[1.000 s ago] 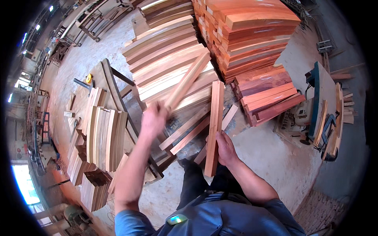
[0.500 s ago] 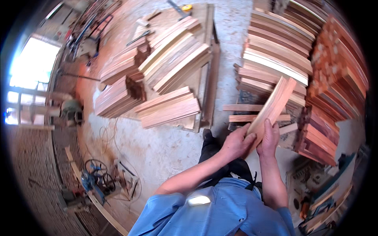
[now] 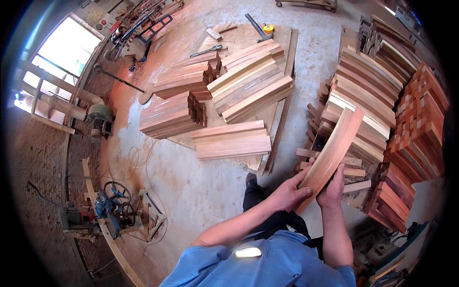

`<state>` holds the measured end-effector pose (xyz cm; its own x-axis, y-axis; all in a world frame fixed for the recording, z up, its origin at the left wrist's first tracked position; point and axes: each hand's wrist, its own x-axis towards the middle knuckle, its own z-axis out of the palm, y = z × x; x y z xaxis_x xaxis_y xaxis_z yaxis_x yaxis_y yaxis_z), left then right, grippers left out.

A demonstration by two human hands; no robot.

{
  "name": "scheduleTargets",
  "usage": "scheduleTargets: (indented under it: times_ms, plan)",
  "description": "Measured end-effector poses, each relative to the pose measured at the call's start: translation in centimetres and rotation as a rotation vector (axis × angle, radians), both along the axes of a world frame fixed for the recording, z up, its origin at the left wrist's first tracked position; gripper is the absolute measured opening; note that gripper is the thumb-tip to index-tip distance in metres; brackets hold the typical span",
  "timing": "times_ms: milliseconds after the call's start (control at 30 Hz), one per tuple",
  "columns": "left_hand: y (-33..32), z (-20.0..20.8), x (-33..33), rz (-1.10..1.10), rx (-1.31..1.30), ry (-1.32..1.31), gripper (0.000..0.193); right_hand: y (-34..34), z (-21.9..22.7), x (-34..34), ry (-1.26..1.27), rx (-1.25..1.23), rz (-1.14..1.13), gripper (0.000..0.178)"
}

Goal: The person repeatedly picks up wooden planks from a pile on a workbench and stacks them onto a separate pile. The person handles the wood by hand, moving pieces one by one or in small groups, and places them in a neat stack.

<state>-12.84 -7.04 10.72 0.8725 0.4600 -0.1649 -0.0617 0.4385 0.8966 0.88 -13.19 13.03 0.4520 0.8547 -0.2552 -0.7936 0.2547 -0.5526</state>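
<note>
A reddish-brown wooden board (image 3: 332, 153), slightly curved in the picture, is held aslant in front of me. My left hand (image 3: 292, 192) grips its left edge near the lower end, with the thumb lying on the face. Along the right edge, my right hand (image 3: 332, 189) cups the board, its fingers partly hidden behind the wood. Beyond the board's far end rises a stack of pale and brown boards (image 3: 368, 88). Several short pieces of wood (image 3: 356, 186) lie just past my right hand.
A low work board (image 3: 282, 143) ahead bears piles of planks (image 3: 232, 138), a hammer (image 3: 258, 27), a yellow tape measure (image 3: 268, 29) and a wrench (image 3: 206, 50). Red-brown wood stacks (image 3: 420, 124) stand right. A blue machine with handwheels (image 3: 112, 203) and a green motor (image 3: 99, 118) are left.
My view has swung right, so the piles sit lower and further right in the picture. The board has turned to show more of its broad face, with both hands still on it.
</note>
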Motion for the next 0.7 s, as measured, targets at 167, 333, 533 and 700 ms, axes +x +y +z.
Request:
scheduleTargets:
  times_ms: [167,333,533,700]
  plan:
    - [5.5,2.1,-1.6,-0.011,0.439,0.151,0.080,4.4,0.1,-2.4,-0.022,-0.165,-0.100,0.063]
    - [14.2,7.2,-6.2,0.000,0.673,0.455,0.087,11.5,1.4,-8.3,-0.112,-0.186,-0.041,0.055]
    - [25.4,11.5,-13.4,-0.047,0.904,0.584,0.075,19.5,3.3,-12.5,-0.281,0.011,0.080,0.047]
    - [32.1,11.6,-18.4,-0.143,1.297,0.612,0.066,23.4,4.1,-12.4,0.078,0.037,-0.001,0.056]
